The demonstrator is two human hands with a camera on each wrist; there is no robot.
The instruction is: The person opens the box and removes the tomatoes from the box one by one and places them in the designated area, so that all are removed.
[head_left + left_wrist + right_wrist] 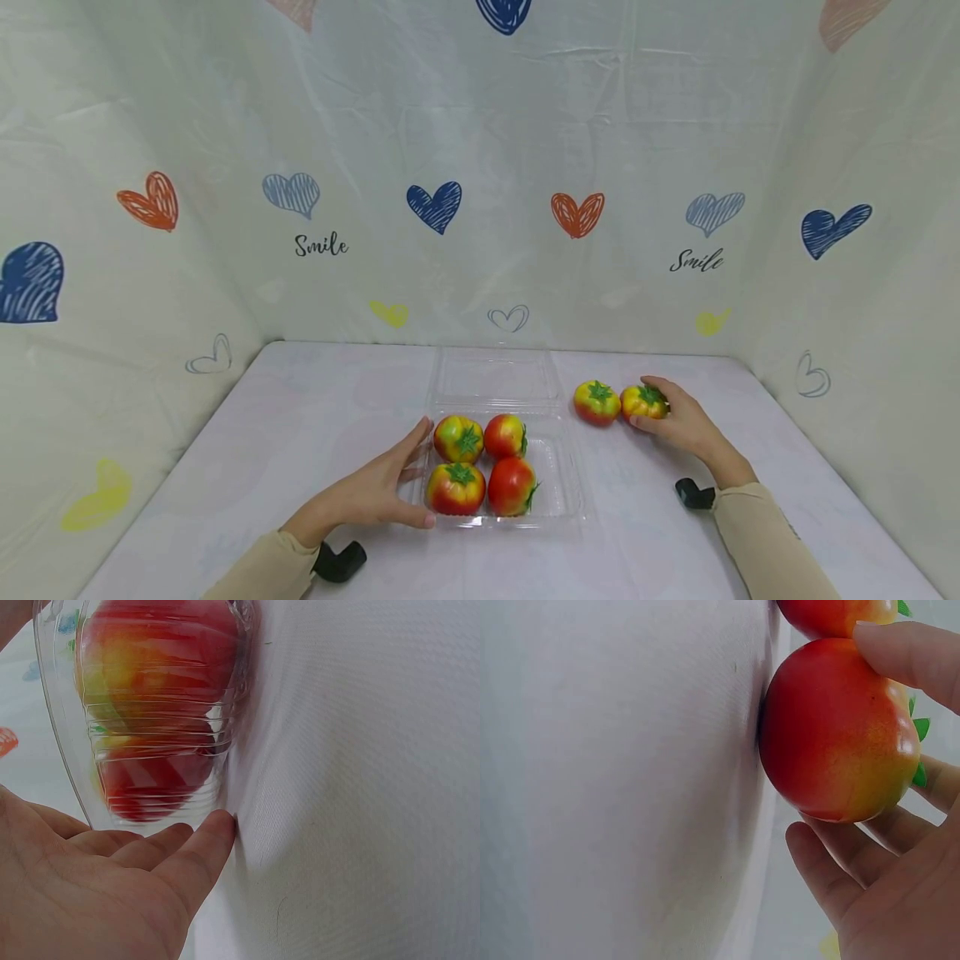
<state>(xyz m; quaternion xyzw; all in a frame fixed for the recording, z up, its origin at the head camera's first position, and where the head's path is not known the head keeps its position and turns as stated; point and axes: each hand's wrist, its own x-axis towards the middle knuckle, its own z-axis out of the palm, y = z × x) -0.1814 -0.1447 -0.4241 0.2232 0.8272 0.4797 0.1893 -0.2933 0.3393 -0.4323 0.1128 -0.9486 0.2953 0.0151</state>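
Head view: four tomatoes (pixel 483 462) are seen packed in the clear tray (pixel 573 492), lid folded back. The tray's near-left edge is steadied by the left hand (pixel 375 492), fingers straight. Two tomatoes remain on the tabletop (pixel 300 417); the outer tomato (pixel 643 402) is cupped by the right hand (pixel 678 425), the other (pixel 597 402) lies touching it.

Left wrist: flat fingers (pixel 191 859) are laid against the tray wall (pixel 71 750).

Right wrist: fingers (pixel 840 862) are curled round the tomato (pixel 832 731), not yet lifted.
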